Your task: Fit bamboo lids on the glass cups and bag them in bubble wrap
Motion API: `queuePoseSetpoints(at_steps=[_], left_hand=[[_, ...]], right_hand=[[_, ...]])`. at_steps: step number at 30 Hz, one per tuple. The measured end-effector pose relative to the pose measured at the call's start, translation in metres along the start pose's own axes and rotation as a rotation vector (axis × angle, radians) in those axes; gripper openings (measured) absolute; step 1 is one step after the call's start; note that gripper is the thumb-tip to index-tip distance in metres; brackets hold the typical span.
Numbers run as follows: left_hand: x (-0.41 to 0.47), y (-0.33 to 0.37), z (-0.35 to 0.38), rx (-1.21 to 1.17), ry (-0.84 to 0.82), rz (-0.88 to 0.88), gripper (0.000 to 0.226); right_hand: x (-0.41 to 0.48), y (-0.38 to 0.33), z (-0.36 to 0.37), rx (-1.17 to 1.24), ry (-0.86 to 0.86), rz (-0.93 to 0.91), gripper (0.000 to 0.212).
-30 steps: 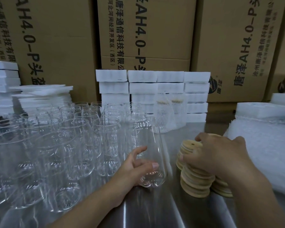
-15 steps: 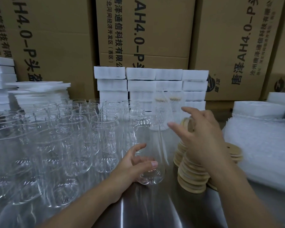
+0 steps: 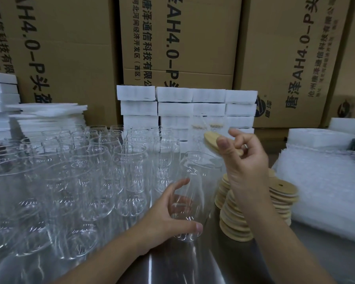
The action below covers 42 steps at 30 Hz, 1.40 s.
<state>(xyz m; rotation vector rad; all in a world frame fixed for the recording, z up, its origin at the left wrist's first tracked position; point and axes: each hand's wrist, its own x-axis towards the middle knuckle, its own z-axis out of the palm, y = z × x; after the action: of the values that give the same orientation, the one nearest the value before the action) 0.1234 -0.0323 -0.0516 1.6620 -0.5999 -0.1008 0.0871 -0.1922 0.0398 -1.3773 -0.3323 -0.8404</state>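
Right hand (image 3: 245,160): fingers curled, thumb and fingertips pinching one bamboo lid (image 3: 213,141) by its near edge. The lid is held tilted in the air, above and just to the right of the open mouth of the glass cup (image 3: 196,181), not touching the rim. Left hand (image 3: 167,215): thumb across the front and fingers round the back of the same cup, gripping its lower half near the base. The cup stands on the steel table (image 3: 193,267), leaning slightly to the right, with no lid on it. Just right of the cup, under the right wrist, are the lid stacks (image 3: 233,220), several uneven columns of bamboo discs on the table; the top disc of the right-hand column shows a small hole. Beyond these, on the right side of the table, lies a pile of bubble wrap (image 3: 326,191), touching or very near the stacks; which cannot be told. Left of the held cup a dense group of uncapped cups (image 3: 90,171) fills the table, standing upright and close together. Behind them stand stacked white foam blocks (image 3: 172,107), with two lidded, wrapped cups (image 3: 207,128) faintly visible in front of these. Printed cardboard cartons (image 3: 193,48) form the back wall.
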Motion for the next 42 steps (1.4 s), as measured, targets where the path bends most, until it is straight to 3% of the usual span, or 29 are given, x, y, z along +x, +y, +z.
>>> queuePoseSetpoints(at_steps=[8, 12, 15, 17, 22, 27, 32, 36, 38, 40, 42], left_hand=[[0.001, -0.001, 0.0, -0.031, -0.019, 0.013, 0.086], [0.001, -0.001, 0.0, -0.02, -0.034, 0.022, 0.085], [0.0, -0.002, 0.0, -0.02, -0.034, 0.016, 0.086], [0.0, -0.002, 0.0, -0.03, -0.034, 0.013, 0.086], [0.003, -0.002, 0.001, -0.046, -0.026, 0.007, 0.085], [0.003, -0.003, 0.001, -0.056, -0.021, -0.008, 0.087], [0.003, -0.003, -0.001, -0.114, 0.003, -0.051, 0.089], [0.001, 0.003, 0.0, -0.087, 0.006, -0.049, 0.091], [-0.001, 0.004, 0.001, -0.083, 0.012, -0.039, 0.091], [-0.002, 0.004, 0.001, -0.078, 0.02, -0.031, 0.091], [-0.003, 0.003, 0.002, -0.094, 0.014, -0.03, 0.091]], right_hand=[[-0.004, 0.006, 0.005, -0.053, -0.153, 0.113, 0.051], [-0.004, 0.002, 0.005, -0.101, -0.242, 0.1, 0.022], [-0.006, 0.001, 0.006, -0.145, -0.311, 0.09, 0.032], [-0.006, 0.001, 0.007, -0.152, -0.313, 0.106, 0.036], [-0.002, 0.006, 0.004, -0.194, -0.319, 0.123, 0.01], [-0.001, 0.005, 0.006, -0.259, -0.339, 0.109, 0.013], [0.013, -0.007, -0.024, -0.562, -0.346, 0.055, 0.054], [0.051, -0.014, -0.083, -1.159, 0.015, -0.058, 0.033], [0.074, -0.011, -0.114, -1.463, 0.125, 0.133, 0.037], [0.088, -0.002, -0.139, -1.721, 0.038, 0.496, 0.053], [0.093, 0.012, -0.157, -1.781, -0.087, 0.737, 0.065]])
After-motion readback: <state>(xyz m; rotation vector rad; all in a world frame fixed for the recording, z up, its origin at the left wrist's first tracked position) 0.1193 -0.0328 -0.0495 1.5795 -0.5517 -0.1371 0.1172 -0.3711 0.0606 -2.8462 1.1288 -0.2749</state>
